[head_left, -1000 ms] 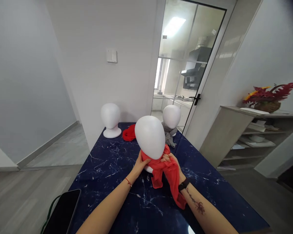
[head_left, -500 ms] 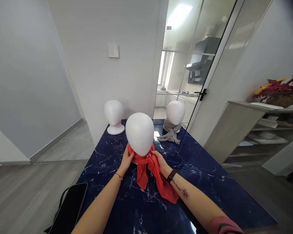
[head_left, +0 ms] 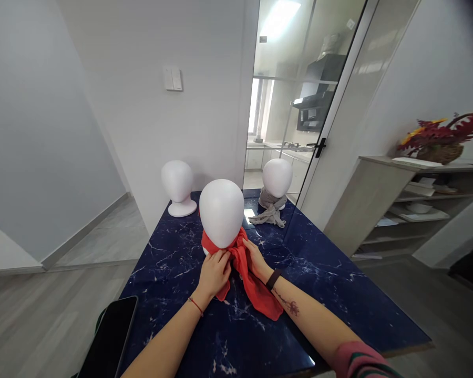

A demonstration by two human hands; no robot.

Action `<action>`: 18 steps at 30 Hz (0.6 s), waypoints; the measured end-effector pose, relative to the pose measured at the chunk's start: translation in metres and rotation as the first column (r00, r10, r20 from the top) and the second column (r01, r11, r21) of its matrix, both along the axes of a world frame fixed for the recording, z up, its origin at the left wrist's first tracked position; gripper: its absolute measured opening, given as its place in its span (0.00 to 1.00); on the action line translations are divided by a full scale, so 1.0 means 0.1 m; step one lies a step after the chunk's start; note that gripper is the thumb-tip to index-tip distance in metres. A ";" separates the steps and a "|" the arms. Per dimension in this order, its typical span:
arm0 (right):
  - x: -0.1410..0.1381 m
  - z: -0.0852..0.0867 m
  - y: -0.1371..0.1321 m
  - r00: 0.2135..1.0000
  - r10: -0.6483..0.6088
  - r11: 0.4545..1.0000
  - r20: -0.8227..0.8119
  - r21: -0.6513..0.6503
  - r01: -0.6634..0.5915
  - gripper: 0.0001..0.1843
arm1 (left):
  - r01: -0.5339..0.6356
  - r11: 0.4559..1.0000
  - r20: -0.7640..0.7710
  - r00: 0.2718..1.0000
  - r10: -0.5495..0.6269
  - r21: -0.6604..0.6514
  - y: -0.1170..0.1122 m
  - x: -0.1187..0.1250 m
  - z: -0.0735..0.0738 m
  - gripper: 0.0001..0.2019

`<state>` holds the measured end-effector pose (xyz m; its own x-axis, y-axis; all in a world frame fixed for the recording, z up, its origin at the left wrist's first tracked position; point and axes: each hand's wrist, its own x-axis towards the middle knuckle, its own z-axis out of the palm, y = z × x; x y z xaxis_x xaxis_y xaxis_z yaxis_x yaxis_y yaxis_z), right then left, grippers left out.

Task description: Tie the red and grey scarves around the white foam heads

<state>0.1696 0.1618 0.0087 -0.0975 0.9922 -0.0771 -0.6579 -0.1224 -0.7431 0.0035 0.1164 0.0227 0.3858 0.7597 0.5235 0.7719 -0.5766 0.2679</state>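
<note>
A white mannequin head [head_left: 222,210] stands upright near the middle of the table, a red scarf [head_left: 256,289] wrapped round its neck with loose ends hanging over the front. My left hand [head_left: 215,273] is closed on the scarf just below the chin, its fingers bent over the cloth and one end dropping beneath it. On the other side of the knot my right hand [head_left: 256,260] grips the scarf, fingertips partly behind the fabric.
On the dark blue marbled table [head_left: 173,273], a bare white mannequin head [head_left: 177,181] stands at the back left. Another head [head_left: 277,177] wearing a grey scarf [head_left: 270,214] is at the back right. A phone [head_left: 108,336] lies at the near left edge.
My left hand has moved from the side of the neck to the front, closing on the scarf under the chin. My right hand stays by the knot. The view has shifted slightly.
</note>
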 end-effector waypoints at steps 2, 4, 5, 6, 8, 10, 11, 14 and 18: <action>0.00 -0.01 0.01 1.000 -0.010 1.000 -0.009 0.010 0.010 0.11 | -0.031 1.000 -0.065 0.997 0.031 0.002 0.01 0.03 -0.02 0.17; 0.01 -0.03 0.03 1.000 -0.014 1.000 -0.009 0.021 0.014 0.11 | -0.089 0.996 -0.123 0.989 0.088 0.003 0.04 0.02 -0.03 0.17; 0.01 -0.03 0.04 1.000 -0.017 1.000 -0.006 0.026 0.017 0.12 | -0.111 0.994 -0.155 0.982 0.111 0.005 0.05 0.00 -0.03 0.17; 0.01 -0.03 0.05 1.000 -0.020 0.999 -0.003 0.031 0.020 0.12 | -0.128 0.992 -0.186 0.974 0.127 0.009 0.06 -0.01 -0.03 0.16; 0.02 -0.03 0.06 1.000 -0.031 0.999 0.001 0.032 0.031 0.12 | -0.153 0.988 -0.232 0.961 0.154 0.021 0.07 -0.03 -0.02 0.15; 0.03 -0.03 0.08 0.999 -0.045 0.999 -0.002 0.025 0.045 0.12 | -0.186 0.982 -0.263 0.947 0.187 0.028 0.07 -0.04 0.00 0.13; 0.04 -0.03 0.09 0.999 -0.048 0.999 -0.002 0.019 0.048 0.12 | -0.204 0.979 -0.274 0.940 0.203 0.026 0.07 -0.04 0.01 0.12; 0.06 -0.04 0.13 0.999 -0.043 0.999 0.008 0.008 0.043 0.13 | -0.227 0.974 -0.284 0.933 0.221 0.012 0.09 -0.06 0.05 0.10; 0.08 -0.04 0.16 0.999 -0.039 0.999 0.015 0.004 0.039 0.15 | -0.231 0.972 -0.282 0.936 0.211 -0.037 0.13 -0.14 0.11 0.09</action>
<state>0.1775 0.1774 0.0044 -0.0573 0.9955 -0.0749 -0.6506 -0.0941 -0.7536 -0.0108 0.1293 0.0340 0.3253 0.8723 0.3651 0.9268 -0.3708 0.0600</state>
